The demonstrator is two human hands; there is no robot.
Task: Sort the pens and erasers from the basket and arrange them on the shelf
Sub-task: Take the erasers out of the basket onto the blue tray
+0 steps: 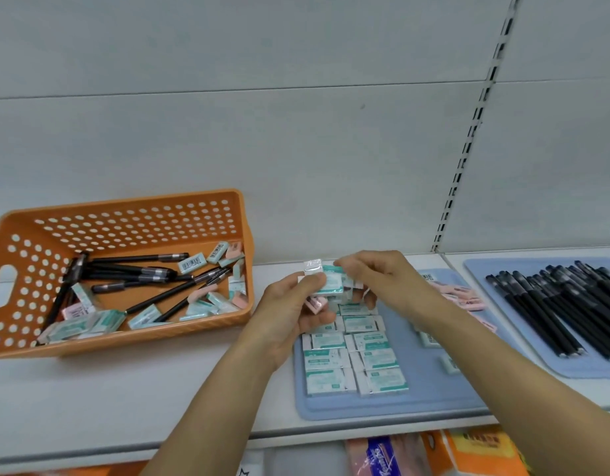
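Both hands are meeting above the far end of the middle blue mat (392, 403) on the white shelf (125, 400). The left hand (289, 310) is holding a small bundle of erasers (325, 281) with its fingers curled round them; most of these have green and white wrappers, and one pink eraser (313, 304) is showing at the bottom of the grip. The right hand (375, 280) is reaching over from the right, and its fingertips are pinching the top eraser of this bundle. Under the hands, green erasers (355, 359) are lying flat on the mat in two tidy columns, touching each other. On the right part of the same mat some pink erasers (463, 297) are lying, partly hidden behind the right forearm. Further right, on a second blue mat (571, 371), black pens (554, 307) are lying side by side in a dense row. At the left, the orange basket (125, 214) is standing on the shelf, well apart from the mats, and it is still containing loose black pens (142, 273) mixed with green and pink erasers (193, 262).
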